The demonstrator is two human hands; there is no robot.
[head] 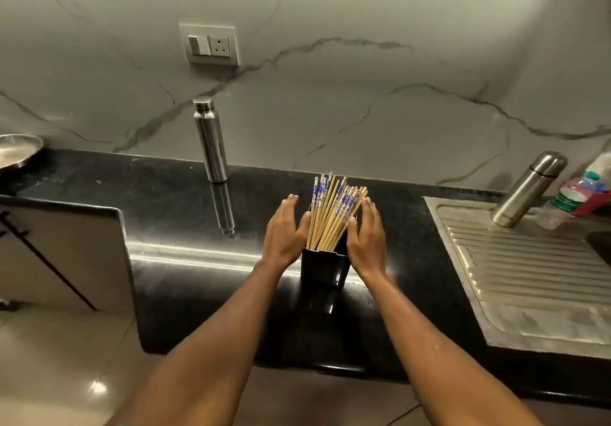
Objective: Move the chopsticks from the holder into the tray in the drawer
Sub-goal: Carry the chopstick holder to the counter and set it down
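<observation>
A black stone counter (pixel 185 214) runs along a wall of pale marble with grey veins. On it stands the black holder (pixel 325 268), and the chopsticks (pixel 330 214) stand in it as one bundle, leaning a little to the right and rising above its rim.

The left hand (pixel 284 230) and the right hand (pixel 365 237) are on the two sides of the bundle, palms facing each other. The fingers of each hand are straight and held together, not curled round anything. The chopsticks lie between the two thumbs, which seem to touch the sticks; the fingertips reach almost as high as the painted blue tops. The holder is just below the thumbs, between the wrists.

Beyond the left fingertips stands a steel bottle (pixel 210 141). Far to the right of the right fingers is a steel draining board (pixel 529 277) with a flask (pixel 525 187).
</observation>
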